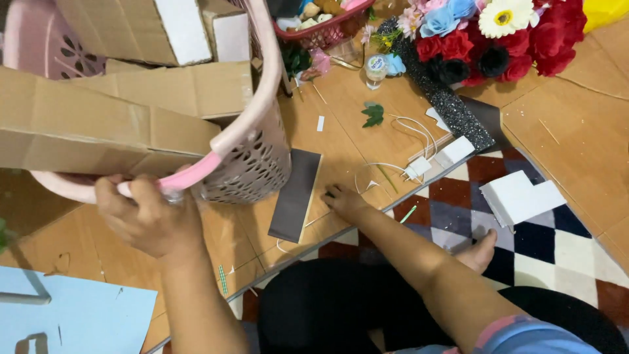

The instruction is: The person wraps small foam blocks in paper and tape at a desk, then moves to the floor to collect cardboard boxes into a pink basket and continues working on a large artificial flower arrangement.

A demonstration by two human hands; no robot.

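While the pink basket (252, 154) hangs tilted above the floor, the left hand (147, 216) is clenched tight on its pink handle (190, 172), fingers curled right round it. Cardboard pieces (98, 131) stick out of the basket's mouth, jammed at angles, and more cardboard lies behind it. It reads as a lifting or shifting step: the basket is carried by that one handle, loaded and lopsided, so any further move wants a firm hold and a level carry to keep the cardboard from sliding out.

Just right of the basket, a dark rectangular sheet (296, 195) lies flat on the wooden floor (590, 144). Further right of the basket, the right hand (344, 200) is pressed down on the floor beside that sheet's edge, fingers bent, touching the boards; whether it pinches anything small I cannot tell. A white cable (393, 167) loops just beyond it.

Far right of the basket, a white foam piece (521, 196) sits on the chequered rug (557, 242), and up behind, a bunch of artificial flowers (498, 39) in red, white and blue rests on a glittery black strip (445, 105).
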